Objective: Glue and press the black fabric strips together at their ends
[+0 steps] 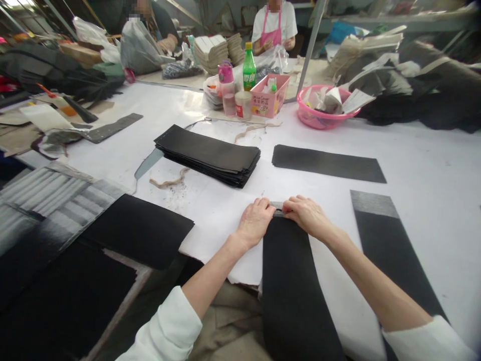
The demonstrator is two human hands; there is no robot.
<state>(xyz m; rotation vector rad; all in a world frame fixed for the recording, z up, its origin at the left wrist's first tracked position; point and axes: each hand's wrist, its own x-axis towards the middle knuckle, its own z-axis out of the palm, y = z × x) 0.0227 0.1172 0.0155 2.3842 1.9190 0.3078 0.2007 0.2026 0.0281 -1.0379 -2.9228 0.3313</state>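
A long black strip of sheet material runs from the white table toward my body and hangs over the near edge. At its far end is a grey band, mostly covered by my hands. My left hand grips the left corner of that end, with fingers curled over it. My right hand pinches the right part of the same end, and the edge looks folded up between the two hands. To the right lies a second black strip with a grey band at its far end. Beyond my hands is a single dark strip.
A stack of black strips lies at centre left. More black pieces are at the left. Behind stand a pink basin, a pink box, a green bottle and a pink-capped bottle. Two people sit across the table.
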